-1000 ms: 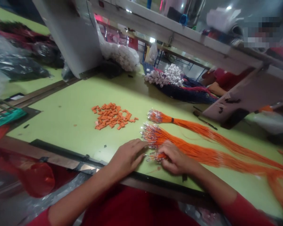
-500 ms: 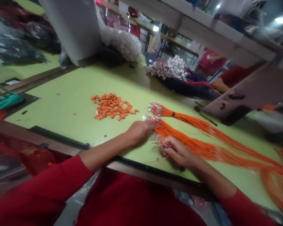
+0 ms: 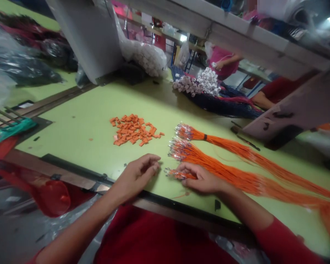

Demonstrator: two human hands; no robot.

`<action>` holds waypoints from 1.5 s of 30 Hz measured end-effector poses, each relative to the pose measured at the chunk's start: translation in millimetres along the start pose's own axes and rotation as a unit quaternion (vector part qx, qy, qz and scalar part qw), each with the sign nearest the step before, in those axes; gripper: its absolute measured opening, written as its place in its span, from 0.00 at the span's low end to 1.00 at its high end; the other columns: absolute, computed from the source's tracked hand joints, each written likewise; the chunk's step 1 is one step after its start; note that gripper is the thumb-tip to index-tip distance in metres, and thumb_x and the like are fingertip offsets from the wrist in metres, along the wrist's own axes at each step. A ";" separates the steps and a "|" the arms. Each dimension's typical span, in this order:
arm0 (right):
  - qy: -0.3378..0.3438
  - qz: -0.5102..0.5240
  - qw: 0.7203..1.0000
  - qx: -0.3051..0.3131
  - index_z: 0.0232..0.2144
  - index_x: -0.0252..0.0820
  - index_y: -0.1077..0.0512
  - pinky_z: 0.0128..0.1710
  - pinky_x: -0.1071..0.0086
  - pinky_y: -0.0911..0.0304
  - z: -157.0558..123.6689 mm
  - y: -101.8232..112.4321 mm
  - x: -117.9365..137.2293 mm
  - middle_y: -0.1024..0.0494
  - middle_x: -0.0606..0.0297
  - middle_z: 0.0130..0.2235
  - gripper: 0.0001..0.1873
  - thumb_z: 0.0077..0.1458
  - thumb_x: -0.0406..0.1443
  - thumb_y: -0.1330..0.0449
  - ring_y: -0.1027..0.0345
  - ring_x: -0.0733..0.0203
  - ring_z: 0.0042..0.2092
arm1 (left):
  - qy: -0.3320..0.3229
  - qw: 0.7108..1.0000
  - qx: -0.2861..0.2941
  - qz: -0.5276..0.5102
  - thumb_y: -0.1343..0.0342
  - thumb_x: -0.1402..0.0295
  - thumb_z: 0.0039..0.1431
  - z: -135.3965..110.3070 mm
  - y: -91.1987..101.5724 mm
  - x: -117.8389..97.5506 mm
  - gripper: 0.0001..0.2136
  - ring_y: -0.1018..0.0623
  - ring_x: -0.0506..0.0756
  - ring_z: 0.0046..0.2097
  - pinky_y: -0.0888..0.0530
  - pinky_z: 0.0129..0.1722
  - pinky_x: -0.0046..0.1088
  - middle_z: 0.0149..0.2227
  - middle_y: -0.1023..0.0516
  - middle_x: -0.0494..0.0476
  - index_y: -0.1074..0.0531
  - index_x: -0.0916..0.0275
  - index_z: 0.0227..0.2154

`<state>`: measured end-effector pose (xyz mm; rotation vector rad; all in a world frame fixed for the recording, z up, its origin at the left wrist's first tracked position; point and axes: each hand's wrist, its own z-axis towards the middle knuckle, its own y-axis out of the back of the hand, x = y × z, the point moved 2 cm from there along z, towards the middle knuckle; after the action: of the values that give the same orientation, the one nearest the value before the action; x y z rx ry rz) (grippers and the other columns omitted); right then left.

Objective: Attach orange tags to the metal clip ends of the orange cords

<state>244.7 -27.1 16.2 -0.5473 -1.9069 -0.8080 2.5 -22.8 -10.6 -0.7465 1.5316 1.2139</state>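
Observation:
My right hand lies on the green table top, pinching a small bunch of orange wires with shiny metal ends. That bunch sits just below a large loose bundle of the same wires. Further back is a second bundle, tied with a dark band. My left hand hovers left of the bunch, with its fingers loosely curled and nothing visible in them. A pile of small orange tags lies beyond it on the table.
A grey pillar and a beam stand at the table's far side. White rolled pieces rest on a navy net. A co-worker's arm shows at right, and a person in pink stands beyond. A dark table edge runs in front.
My left hand has drawn back from the wire ends toward the near edge. My right hand now holds a small bunch apart from the large bundle. The view has shifted slightly.

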 end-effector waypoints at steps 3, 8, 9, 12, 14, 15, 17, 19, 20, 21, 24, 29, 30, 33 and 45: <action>-0.014 0.017 1.000 0.003 0.47 0.41 0.36 0.32 0.71 0.33 2.7 -4.9 -0.4 0.25 0.60 0.42 0.17 0.54 0.28 0.44 0.31 0.63 0.37 | 0.036 0.999 -0.005 -0.012 0.50 0.60 0.64 -21.0 -9.7 2.7 0.11 0.27 0.51 0.32 0.29 0.32 0.27 0.34 0.25 0.52 0.31 0.60 0.43; 0.022 -0.117 0.992 -0.035 0.46 0.42 0.33 0.38 0.67 0.32 4.1 -9.2 -0.7 0.23 0.62 0.43 0.19 0.50 0.27 0.42 0.29 0.60 0.41 | 0.080 0.995 0.015 -0.050 0.50 0.60 0.64 -38.4 -22.3 2.3 0.10 0.29 0.50 0.28 0.31 0.28 0.25 0.27 0.29 0.49 0.31 0.61 0.39; 0.036 -0.143 0.988 -0.045 0.46 0.42 0.32 0.40 0.66 0.32 4.3 -9.6 -0.4 0.23 0.62 0.43 0.19 0.50 0.27 0.42 0.29 0.59 0.42 | 0.086 0.994 0.024 -0.065 0.49 0.60 0.64 -39.6 -24.8 2.3 0.10 0.29 0.50 0.28 0.30 0.28 0.25 0.27 0.29 0.49 0.31 0.60 0.40; 0.062 -0.184 0.979 -0.063 0.47 0.43 0.32 0.42 0.66 0.34 4.5 -10.8 0.5 0.23 0.62 0.44 0.20 0.50 0.27 0.42 0.29 0.58 0.43 | 0.090 0.989 0.035 -0.112 0.46 0.60 0.61 -39.5 -32.2 2.6 0.12 0.29 0.49 0.29 0.30 0.28 0.24 0.33 0.26 0.52 0.32 0.60 0.43; 0.072 -0.201 0.974 -0.070 0.47 0.43 0.33 0.42 0.66 0.35 4.5 -12.0 1.0 0.23 0.61 0.44 0.20 0.51 0.27 0.42 0.30 0.58 0.42 | 0.097 0.986 0.033 -0.132 0.42 0.61 0.58 -37.1 -36.3 3.1 0.15 0.29 0.48 0.29 0.29 0.28 0.24 0.37 0.25 0.53 0.32 0.60 0.46; 0.077 -0.211 0.972 -0.073 0.47 0.42 0.33 0.41 0.66 0.35 4.5 -12.7 1.3 0.23 0.61 0.43 0.20 0.51 0.27 0.42 0.30 0.58 0.42 | 0.103 0.985 0.030 -0.135 0.41 0.61 0.56 -35.4 -37.8 3.1 0.18 0.29 0.48 0.28 0.30 0.27 0.24 0.36 0.25 0.53 0.33 0.60 0.48; 0.092 -0.231 0.966 -0.077 0.46 0.41 0.33 0.41 0.65 0.36 4.4 -14.2 1.7 0.23 0.60 0.42 0.19 0.50 0.26 0.43 0.31 0.57 0.41 | 0.110 0.984 0.022 -0.136 0.38 0.61 0.54 -31.4 -40.0 1.8 0.22 0.29 0.48 0.28 0.30 0.27 0.24 0.34 0.26 0.51 0.34 0.60 0.51; 0.107 -0.246 0.960 -0.077 0.44 0.40 0.33 0.41 0.65 0.36 4.1 -15.3 2.1 0.24 0.60 0.41 0.18 0.49 0.26 0.44 0.32 0.57 0.40 | 0.116 0.984 0.026 -0.132 0.37 0.61 0.53 -26.7 -41.7 -1.5 0.24 0.29 0.48 0.27 0.31 0.27 0.24 0.29 0.27 0.48 0.34 0.60 0.52; 0.114 -0.250 0.958 -0.078 0.43 0.40 0.32 0.41 0.65 0.37 3.7 -15.5 2.5 0.25 0.59 0.40 0.17 0.49 0.26 0.44 0.32 0.57 0.40 | 0.117 0.984 0.032 -0.132 0.37 0.61 0.54 -24.1 -42.6 -3.8 0.22 0.28 0.49 0.26 0.31 0.27 0.24 0.27 0.27 0.47 0.32 0.60 0.50; 0.119 -0.252 0.957 -0.079 0.42 0.40 0.32 0.41 0.65 0.37 3.2 -15.4 3.2 0.25 0.60 0.39 0.16 0.49 0.26 0.44 0.33 0.57 0.40 | 0.115 0.983 0.038 -0.137 0.38 0.60 0.54 -21.3 -43.5 -6.1 0.19 0.28 0.49 0.26 0.30 0.27 0.24 0.26 0.27 0.47 0.30 0.61 0.47; 0.102 -0.216 0.968 -0.072 0.40 0.41 0.31 0.36 0.68 0.39 2.0 -13.7 5.7 0.27 0.64 0.34 0.12 0.50 0.28 0.43 0.35 0.60 0.35 | 0.105 0.982 0.035 -0.155 0.40 0.59 0.56 -12.8 -45.9 -11.2 0.12 0.25 0.50 0.27 0.28 0.29 0.26 0.24 0.24 0.50 0.26 0.62 0.37; 0.021 -0.006 1.000 -0.008 0.37 0.40 0.31 0.29 0.73 0.41 5.9 -11.4 5.4 0.31 0.69 0.31 0.11 0.55 0.40 0.38 0.40 0.66 0.30 | 0.120 0.972 0.019 -0.199 0.39 0.59 0.54 -4.8 -46.8 -12.4 0.12 0.22 0.52 0.28 0.24 0.32 0.30 0.25 0.21 0.53 0.26 0.62 0.35; 0.023 0.022 0.999 -0.009 0.36 0.40 0.31 0.30 0.72 0.41 7.4 -11.1 4.7 0.31 0.68 0.31 0.12 0.56 0.43 0.39 0.39 0.66 0.31 | 0.123 0.968 0.018 -0.220 0.39 0.58 0.55 -5.1 -45.5 -13.3 0.13 0.21 0.53 0.29 0.23 0.33 0.31 0.26 0.21 0.54 0.26 0.62 0.37; 0.038 0.042 0.998 -0.032 0.33 0.39 0.31 0.30 0.72 0.43 11.5 -10.2 1.5 0.33 0.68 0.29 0.15 0.60 0.46 0.42 0.41 0.66 0.31 | 0.136 0.954 0.009 -0.266 0.41 0.56 0.58 -10.3 -37.8 -17.1 0.17 0.19 0.55 0.32 0.21 0.35 0.33 0.31 0.19 0.57 0.28 0.62 0.44; 0.008 0.057 0.997 -0.056 0.28 0.39 0.32 0.26 0.74 0.47 11.9 -14.4 -2.1 0.37 0.71 0.26 0.16 0.57 0.46 0.40 0.45 0.68 0.27 | 0.171 0.951 0.019 -0.256 0.36 0.55 0.53 -20.0 -37.7 -11.0 0.15 0.22 0.49 0.28 0.25 0.28 0.24 0.29 0.21 0.54 0.26 0.64 0.32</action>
<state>228.9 -28.2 6.1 -0.7102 -1.8058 -0.8465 33.1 -54.4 -12.7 -1.2859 1.4952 0.6883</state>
